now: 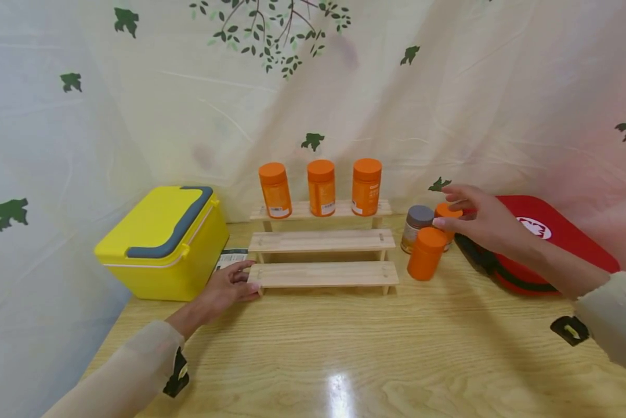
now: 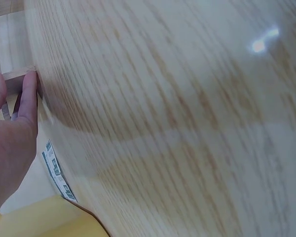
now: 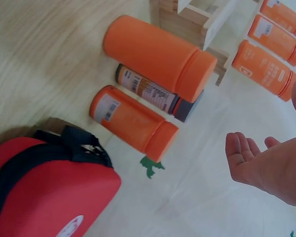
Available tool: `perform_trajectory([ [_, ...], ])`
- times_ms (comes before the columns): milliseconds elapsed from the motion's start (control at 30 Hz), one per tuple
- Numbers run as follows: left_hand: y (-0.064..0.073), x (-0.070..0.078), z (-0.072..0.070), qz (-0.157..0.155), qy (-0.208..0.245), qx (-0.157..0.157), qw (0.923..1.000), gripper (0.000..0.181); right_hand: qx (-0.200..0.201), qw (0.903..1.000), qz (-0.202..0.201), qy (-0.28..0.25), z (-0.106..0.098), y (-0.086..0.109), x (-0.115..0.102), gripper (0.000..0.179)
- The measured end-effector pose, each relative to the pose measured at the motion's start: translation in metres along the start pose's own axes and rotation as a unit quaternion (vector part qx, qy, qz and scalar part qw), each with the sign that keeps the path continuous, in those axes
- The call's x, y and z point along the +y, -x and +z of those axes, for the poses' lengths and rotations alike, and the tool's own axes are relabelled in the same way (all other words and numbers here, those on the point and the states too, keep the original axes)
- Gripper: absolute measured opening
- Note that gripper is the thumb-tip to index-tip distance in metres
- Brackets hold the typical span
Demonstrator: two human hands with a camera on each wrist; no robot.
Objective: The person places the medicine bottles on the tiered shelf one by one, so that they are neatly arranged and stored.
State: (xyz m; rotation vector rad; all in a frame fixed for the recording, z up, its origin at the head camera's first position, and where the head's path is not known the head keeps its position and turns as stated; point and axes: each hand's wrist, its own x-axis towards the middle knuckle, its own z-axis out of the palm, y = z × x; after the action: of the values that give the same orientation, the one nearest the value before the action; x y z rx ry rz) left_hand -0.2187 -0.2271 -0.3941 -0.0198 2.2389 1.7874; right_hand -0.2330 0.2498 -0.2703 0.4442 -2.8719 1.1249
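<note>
Three capped orange jars point(image 1: 321, 190) top the wooden rack point(image 1: 322, 240).

An indoor spot, though home, office or studio cannot be told: a wood-grain table point(image 1: 313, 342) spreads across the lower frame, with light glare point(image 1: 339, 395) at bottom centre. Pale cloth point(image 1: 370, 104) printed with green leaves point(image 1: 127, 21) hangs creased across the upper frame, like a backdrop.

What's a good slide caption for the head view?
Left hand holds wooden rack with orange jars; right hand hovers near grey-lidded jar.
</note>
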Motion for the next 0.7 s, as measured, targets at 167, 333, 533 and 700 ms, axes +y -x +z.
perform_trajectory([
  [167, -0.001, -0.001, -0.001, -0.003, 0.002, 0.002, 1.0000, 0.064, -0.012, 0.9995, 0.025, 0.016, 0.000, 0.008, 0.013, 0.082],
  [333, -0.001, -0.002, -0.001, -0.001, 0.005, 0.000, 1.0000, 0.064, -0.022, 0.9993, 0.029, 0.005, 0.006, 0.014, 0.024, 0.082],
  [533, -0.001, -0.003, 0.000, 0.005, 0.009, -0.004, 0.9999, 0.065, -0.040, 0.9984, 0.040, -0.007, 0.020, 0.019, 0.035, 0.081],
  [700, -0.001, -0.003, 0.000, 0.004, 0.008, -0.003, 1.0000, 0.064, -0.035, 0.9988, 0.029, -0.018, 0.034, 0.017, 0.044, 0.083],
])
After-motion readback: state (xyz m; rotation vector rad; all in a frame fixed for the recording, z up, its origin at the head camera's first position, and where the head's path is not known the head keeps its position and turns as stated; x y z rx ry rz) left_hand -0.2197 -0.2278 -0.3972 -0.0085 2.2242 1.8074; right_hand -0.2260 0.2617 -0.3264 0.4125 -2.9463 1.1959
